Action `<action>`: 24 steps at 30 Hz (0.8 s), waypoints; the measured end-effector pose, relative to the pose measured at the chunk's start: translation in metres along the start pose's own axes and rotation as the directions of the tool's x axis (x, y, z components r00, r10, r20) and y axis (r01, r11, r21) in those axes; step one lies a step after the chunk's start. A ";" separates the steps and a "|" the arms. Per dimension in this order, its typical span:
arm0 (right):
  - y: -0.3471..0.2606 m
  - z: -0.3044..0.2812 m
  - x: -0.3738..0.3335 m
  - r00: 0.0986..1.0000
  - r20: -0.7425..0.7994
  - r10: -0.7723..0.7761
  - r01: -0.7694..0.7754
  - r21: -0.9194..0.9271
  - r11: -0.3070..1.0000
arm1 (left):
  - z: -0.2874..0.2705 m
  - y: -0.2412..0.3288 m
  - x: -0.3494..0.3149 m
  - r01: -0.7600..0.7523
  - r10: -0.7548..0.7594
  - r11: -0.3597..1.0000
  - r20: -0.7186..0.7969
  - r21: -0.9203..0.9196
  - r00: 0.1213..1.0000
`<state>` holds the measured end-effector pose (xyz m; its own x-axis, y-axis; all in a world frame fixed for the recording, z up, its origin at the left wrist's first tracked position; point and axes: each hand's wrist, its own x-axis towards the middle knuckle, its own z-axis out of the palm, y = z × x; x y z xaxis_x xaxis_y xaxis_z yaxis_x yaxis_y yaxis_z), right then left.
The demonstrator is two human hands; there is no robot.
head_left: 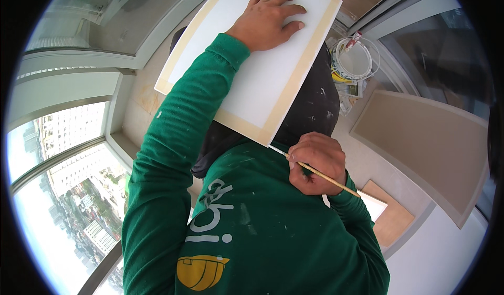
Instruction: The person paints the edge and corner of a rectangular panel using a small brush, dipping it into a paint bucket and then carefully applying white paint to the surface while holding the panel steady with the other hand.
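A white rectangular panel [270,85] with a beige band along its edges rests on my lap, tilted across my dark, paint-spotted trousers. My left hand [269,22] lies flat on its far part, fingers spread. In my right hand [317,161], closed by the panel's near corner, is a thin paintbrush [332,180] with a light wooden handle. Its whitish tip meets or nearly meets the panel's edge at that corner; actual contact is too small to tell.
To the right of my knee stands a white paint bucket [353,66] with another brush [354,39] at its rim. A large beige panel [425,148] leans at the right. Beside my right elbow lies a brown board [396,221]. Tall windows [63,184] line the left.
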<state>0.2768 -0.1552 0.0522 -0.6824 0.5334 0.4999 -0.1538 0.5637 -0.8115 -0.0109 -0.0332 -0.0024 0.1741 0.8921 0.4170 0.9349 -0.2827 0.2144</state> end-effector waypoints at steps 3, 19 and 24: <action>-0.003 -0.001 0.004 0.999 0.036 -0.020 0.021 -0.027 0.999 | 0.000 0.002 -0.001 0.012 -0.012 1.000 -0.003 0.012 1.000; -0.006 -0.001 0.013 0.984 0.167 -0.055 0.075 -0.115 0.990 | 0.005 -0.001 -0.001 0.030 -0.030 0.999 -0.015 0.011 0.999; -0.006 0.005 0.018 0.988 0.137 -0.073 0.087 -0.104 0.991 | 0.007 0.000 0.001 0.029 -0.028 1.000 -0.014 0.007 0.999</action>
<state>0.2622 -0.1521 0.0646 -0.7606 0.3998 0.5115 -0.1376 0.6707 -0.7289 -0.0086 -0.0298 -0.0082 0.1430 0.8947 0.4232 0.9416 -0.2547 0.2204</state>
